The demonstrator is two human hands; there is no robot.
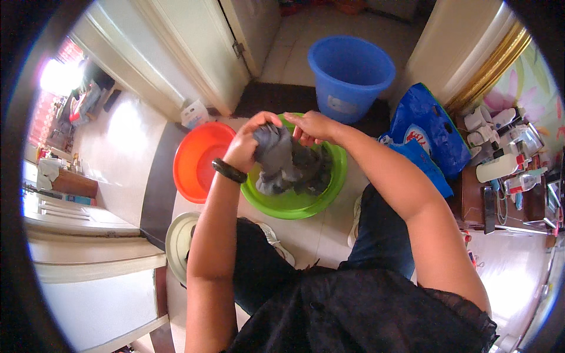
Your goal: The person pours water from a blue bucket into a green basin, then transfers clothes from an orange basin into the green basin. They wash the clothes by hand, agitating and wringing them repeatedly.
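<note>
My left hand [248,140] grips a bunched grey cloth [276,154] and holds its upper part above a green plastic basin [304,212]. A dark bangle circles my left wrist. The cloth hangs down into the basin, where darker wet-looking fabric [315,170] lies against the right side. Over the basin's far rim is my right hand [314,127], its fingers curled just beside the grey cloth. Whether those fingers pinch any fabric cannot be made out.
An orange basin [185,165] stands left of the green one. Beyond is a blue plastic bucket [344,99] at the doorway. Blue bags [435,128] lean at the right, near a low table crowded with bottles [499,167]. A pale round lid or stool [178,240] sits beside my left leg.
</note>
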